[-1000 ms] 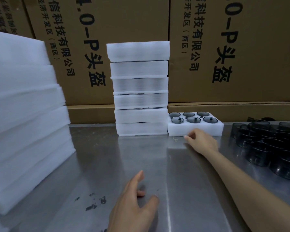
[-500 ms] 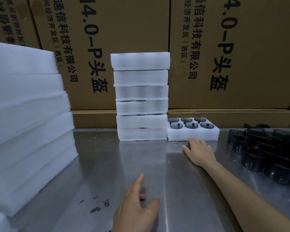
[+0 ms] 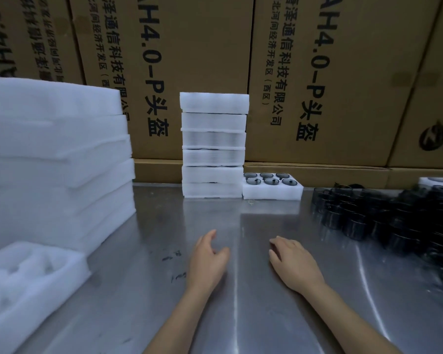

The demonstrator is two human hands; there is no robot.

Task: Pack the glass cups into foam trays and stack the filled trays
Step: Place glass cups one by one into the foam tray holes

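Head view: your left hand and right hand rest relaxed and empty on the steel surface. The filled tray sits beside the tall stack; loose glass cups crowd the right. A careless reach there could topple cups, and a crooked placement could tip that stack.

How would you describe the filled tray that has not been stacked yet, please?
Find the tall stack of white foam trays at the back of the steel table. Directly to its right sits a single foam tray. Unlike the stacked ones, its six dark cups show from above.
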